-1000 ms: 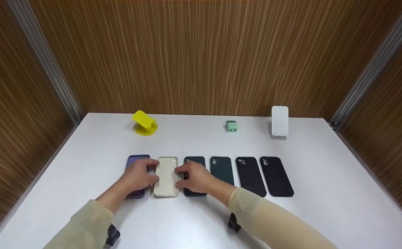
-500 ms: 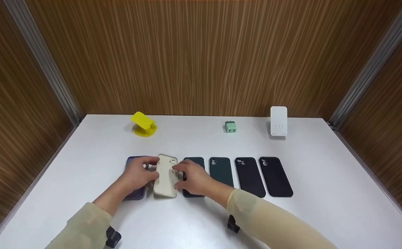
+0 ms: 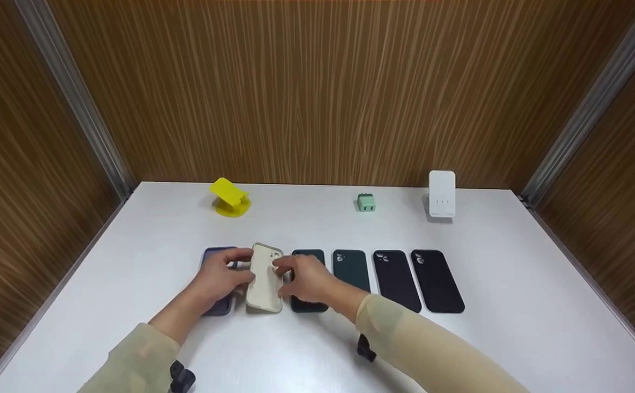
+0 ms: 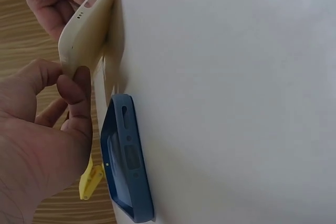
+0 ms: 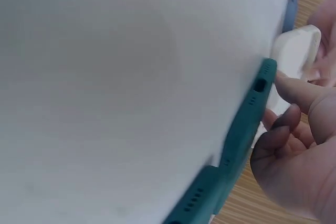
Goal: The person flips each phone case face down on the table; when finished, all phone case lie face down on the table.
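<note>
A cream phone case (image 3: 263, 281) is tilted, its left long edge raised and its right edge low at the table. My left hand (image 3: 220, 277) pinches that raised edge between thumb and fingers, as the left wrist view also shows of the cream case (image 4: 86, 35). On the opposite edge, the thumb and fingers of my right hand (image 3: 309, 279) hold the case. Partly under my left hand lies a blue phone case (image 3: 216, 308), hollow side up. A dark green phone case (image 3: 309, 307) is partly hidden below my right hand.
Farther right in the row lie another green phone case (image 3: 351, 270) and two black phone cases (image 3: 397, 278). Along the back stand a yellow phone stand (image 3: 230, 197), a small green charger plug (image 3: 366, 202) and a white upright device (image 3: 441, 194). Wood-grain panels (image 3: 317, 93) enclose the white table.
The cream case lay flat a second ago. Its left edge has risen and its top end has shifted slightly. Both hands have stayed on it, almost in place.
</note>
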### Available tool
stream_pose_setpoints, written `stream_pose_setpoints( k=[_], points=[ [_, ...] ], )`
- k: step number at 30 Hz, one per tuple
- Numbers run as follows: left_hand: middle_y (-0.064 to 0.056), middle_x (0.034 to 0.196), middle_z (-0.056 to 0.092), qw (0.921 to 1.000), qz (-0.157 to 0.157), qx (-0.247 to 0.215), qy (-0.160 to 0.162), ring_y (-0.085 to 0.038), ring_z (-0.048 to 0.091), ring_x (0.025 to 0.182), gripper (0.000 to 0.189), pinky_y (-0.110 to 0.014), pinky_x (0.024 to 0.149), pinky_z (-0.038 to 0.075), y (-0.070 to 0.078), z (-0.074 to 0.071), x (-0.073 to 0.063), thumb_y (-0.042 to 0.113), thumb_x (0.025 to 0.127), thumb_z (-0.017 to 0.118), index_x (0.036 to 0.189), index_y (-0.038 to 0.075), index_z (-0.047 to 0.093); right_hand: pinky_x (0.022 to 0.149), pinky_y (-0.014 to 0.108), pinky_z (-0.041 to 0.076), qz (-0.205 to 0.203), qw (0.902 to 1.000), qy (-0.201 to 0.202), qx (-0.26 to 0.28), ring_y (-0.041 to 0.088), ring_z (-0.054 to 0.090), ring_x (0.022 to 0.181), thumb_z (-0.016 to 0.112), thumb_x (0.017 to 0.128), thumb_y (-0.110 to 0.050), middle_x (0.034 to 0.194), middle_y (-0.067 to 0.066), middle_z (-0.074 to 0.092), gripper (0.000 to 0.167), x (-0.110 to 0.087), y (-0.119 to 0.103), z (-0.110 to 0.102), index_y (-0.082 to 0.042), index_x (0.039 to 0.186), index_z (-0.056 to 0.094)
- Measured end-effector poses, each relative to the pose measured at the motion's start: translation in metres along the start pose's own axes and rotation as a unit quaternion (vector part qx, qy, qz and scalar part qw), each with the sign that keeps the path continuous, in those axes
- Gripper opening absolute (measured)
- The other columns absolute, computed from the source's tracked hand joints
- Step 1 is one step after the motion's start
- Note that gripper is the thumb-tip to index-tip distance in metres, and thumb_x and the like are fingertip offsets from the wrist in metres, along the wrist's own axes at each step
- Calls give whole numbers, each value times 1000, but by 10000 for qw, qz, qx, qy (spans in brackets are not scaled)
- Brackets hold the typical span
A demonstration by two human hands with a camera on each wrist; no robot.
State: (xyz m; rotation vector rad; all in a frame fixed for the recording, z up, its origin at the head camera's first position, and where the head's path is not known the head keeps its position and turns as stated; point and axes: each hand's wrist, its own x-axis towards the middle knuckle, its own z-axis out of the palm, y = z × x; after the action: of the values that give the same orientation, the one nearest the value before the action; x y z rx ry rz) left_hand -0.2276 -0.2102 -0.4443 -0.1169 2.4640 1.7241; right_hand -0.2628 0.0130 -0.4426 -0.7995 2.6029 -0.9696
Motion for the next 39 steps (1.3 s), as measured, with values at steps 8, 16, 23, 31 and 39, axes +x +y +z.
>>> stream_pose_setpoints(
  k=[8, 16, 23, 31, 39],
  points=[
    [-18, 152, 56, 9961, -75, -775, -411, -21, 66, 104, 66, -36, 82, 58, -3, -6, -3, 8, 96, 77, 157, 5, 50, 69, 28, 57, 1059, 9775, -360, 1789, 16, 69, 79, 75, 99, -13, 109, 7, 76, 44, 10, -2, -15, -6, 142, 66],
    [-20, 156, 52, 9864, -16, -1404, -849, -19, 67, 101, 70, -32, 75, 55, -8, -7, -1, 4, 97, 74, 161, 5, 44, 90, 34, 60, 1623, 9197, -467, 3543, 23, 72, 101, 70, 103, -15, 120, 14, 72, 47, 15, -2, -19, 3, 145, 59],
    [-18, 161, 47, 9820, 135, -1539, -1087, -22, 65, 109, 75, -34, 80, 53, -7, -7, 0, 6, 99, 74, 164, 8, 38, 96, 38, 59, 1546, 8856, -706, 4323, 29, 71, 112, 70, 103, -17, 124, 17, 72, 56, 15, -1, -20, 2, 152, 51],
    [-14, 162, 45, 9784, 133, -1606, -1296, -24, 64, 111, 79, -35, 84, 55, -5, 0, 3, 12, 97, 79, 165, 15, 39, 98, 43, 59, 1510, 8609, -812, 4789, 31, 72, 115, 74, 101, -16, 123, 16, 74, 60, 12, 0, -22, -5, 156, 50],
    [-10, 162, 47, 9824, 68, -1347, -1296, -28, 64, 109, 80, -34, 85, 54, -3, 6, 4, 17, 94, 83, 164, 18, 43, 97, 44, 59, 1480, 8570, -730, 4882, 28, 73, 111, 74, 101, -15, 130, 19, 71, 52, 10, -1, -20, -10, 150, 60]
  ],
)
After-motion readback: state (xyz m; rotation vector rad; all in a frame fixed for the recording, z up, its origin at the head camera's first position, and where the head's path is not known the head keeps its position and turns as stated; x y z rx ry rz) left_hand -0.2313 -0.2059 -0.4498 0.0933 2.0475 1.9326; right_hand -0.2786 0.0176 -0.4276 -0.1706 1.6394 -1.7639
